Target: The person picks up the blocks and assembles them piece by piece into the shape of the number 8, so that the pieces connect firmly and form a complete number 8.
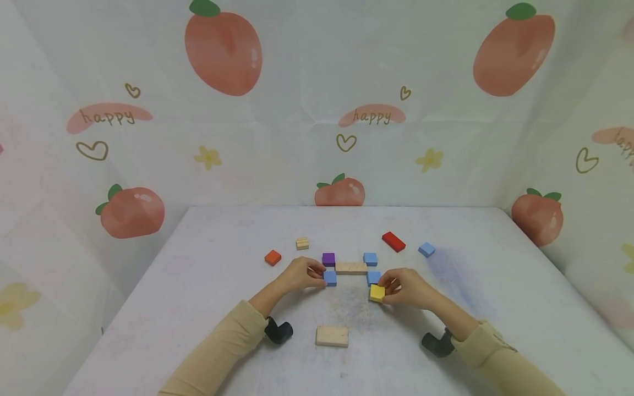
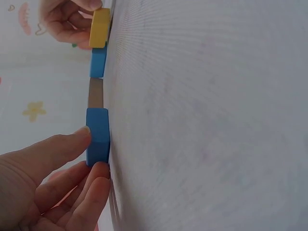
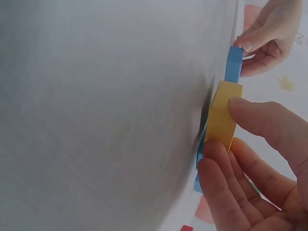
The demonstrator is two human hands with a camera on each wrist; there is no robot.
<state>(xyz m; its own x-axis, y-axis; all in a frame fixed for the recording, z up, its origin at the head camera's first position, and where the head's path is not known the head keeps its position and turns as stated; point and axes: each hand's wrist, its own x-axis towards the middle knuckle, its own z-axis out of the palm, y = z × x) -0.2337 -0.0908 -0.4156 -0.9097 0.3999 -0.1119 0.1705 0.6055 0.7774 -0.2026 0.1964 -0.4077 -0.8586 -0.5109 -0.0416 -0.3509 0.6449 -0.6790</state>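
Note:
My left hand pinches a blue block just in front of a purple block. Thumb and fingertips touch its sides in the left wrist view, where the blue block rests on the table. My right hand holds a yellow block between thumb and fingers, in front of a blue block. The right wrist view shows the yellow block tilted a little. A long wooden block lies between the two sides, with another blue block at its back right.
Nearer the front lies a wooden block. Toward the back are an orange block, a small wooden block, a red block and a blue block. A printed cloth hangs behind the table.

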